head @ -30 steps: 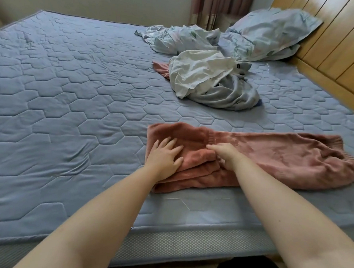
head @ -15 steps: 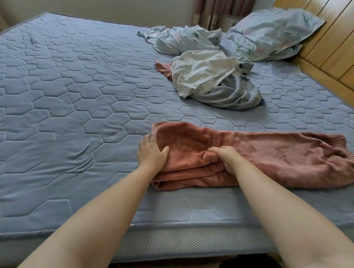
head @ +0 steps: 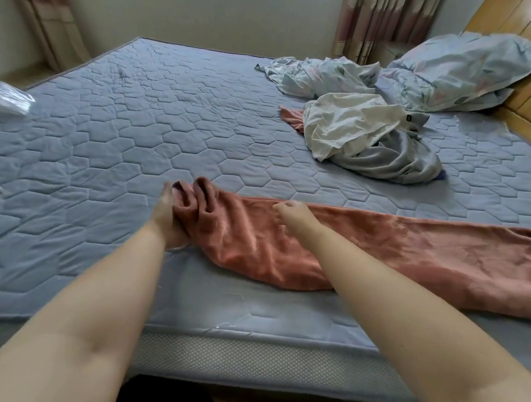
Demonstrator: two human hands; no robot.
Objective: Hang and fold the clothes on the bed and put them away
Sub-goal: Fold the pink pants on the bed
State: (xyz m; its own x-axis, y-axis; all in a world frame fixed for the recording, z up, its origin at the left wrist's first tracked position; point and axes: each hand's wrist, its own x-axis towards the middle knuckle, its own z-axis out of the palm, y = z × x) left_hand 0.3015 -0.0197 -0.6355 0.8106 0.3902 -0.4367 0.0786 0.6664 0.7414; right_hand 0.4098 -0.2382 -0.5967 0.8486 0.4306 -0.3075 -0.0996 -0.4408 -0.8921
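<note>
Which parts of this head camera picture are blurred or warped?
Head view: the left hand is smeared by motion where it grips the pink trousers; the right hand is a little clearer. Head view: the wide-angle lens bows the edges of the bed; light is soft.

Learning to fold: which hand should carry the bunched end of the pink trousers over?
Probably left: the left hand has its grip on the bunched end of the trousers, while the right hand pinches the far edge further along, suited to anchoring.

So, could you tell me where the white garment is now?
In the head view, the white garment lies crumpled far right on the bed, atop a grey garment, just before the pillow.
</note>
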